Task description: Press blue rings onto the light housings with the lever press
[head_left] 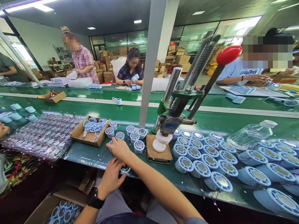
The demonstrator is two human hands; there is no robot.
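Observation:
My right hand point(120, 150) reaches across in front of my body, its fingers curled around a pale blue round housing point(111, 142) that they mostly cover. Below it, my left hand point(111, 174), with a dark watch on the wrist, holds another blue round housing point(125, 169) at the table edge between thumb and fingers. More blue housings point(139, 145) with slotted rims and grey round centres stand just right of my hands. A hand press point(171, 121) with a red-knobbed lever stands further right, a white round block point(159, 145) under its ram.
A cardboard box point(90, 141) of blue rings stands left, beside a stack of wired metal parts point(42, 133). Many blue housings point(202, 168) and a clear bottle point(253, 135) fill the right. A box of blue parts point(44, 205) sits below. Co-workers sit or stand opposite; another's hand point(3, 130) shows left.

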